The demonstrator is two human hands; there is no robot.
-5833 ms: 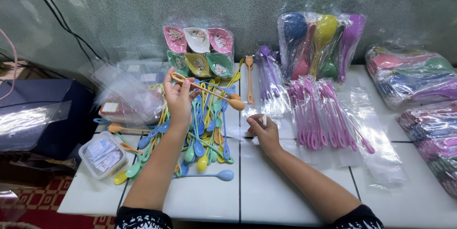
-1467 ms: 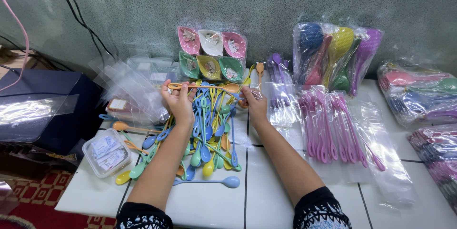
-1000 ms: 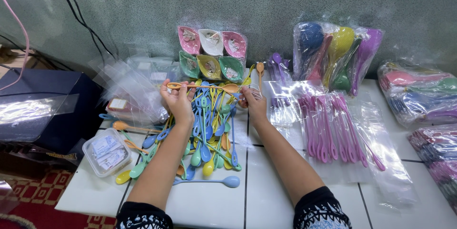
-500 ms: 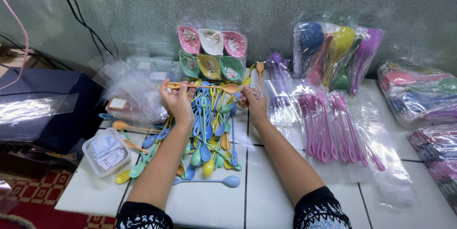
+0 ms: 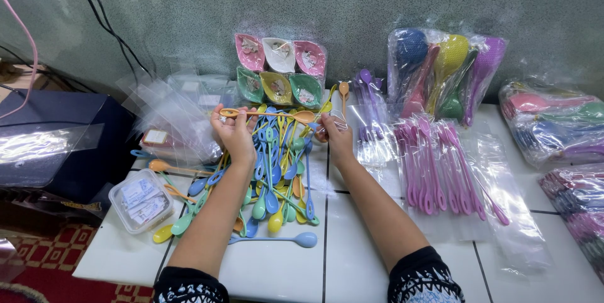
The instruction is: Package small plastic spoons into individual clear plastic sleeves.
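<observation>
My left hand [image 5: 234,132] and right hand [image 5: 335,136] pinch an orange spoon [image 5: 270,115] by its ends. Below it, the spoon pile [image 5: 270,177] covers the counter [image 5: 352,246].

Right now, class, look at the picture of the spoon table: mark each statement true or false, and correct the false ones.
1. Both hands, left hand and right hand, hold an orange spoon level between them. True.
2. The loose spoon pile lies on a wooden floor. False: it lies on the white tiled table.
3. Pink spoons in clear bags lie right of the right hand. True.
4. The small lidded box sits far right. False: it sits left.
</observation>
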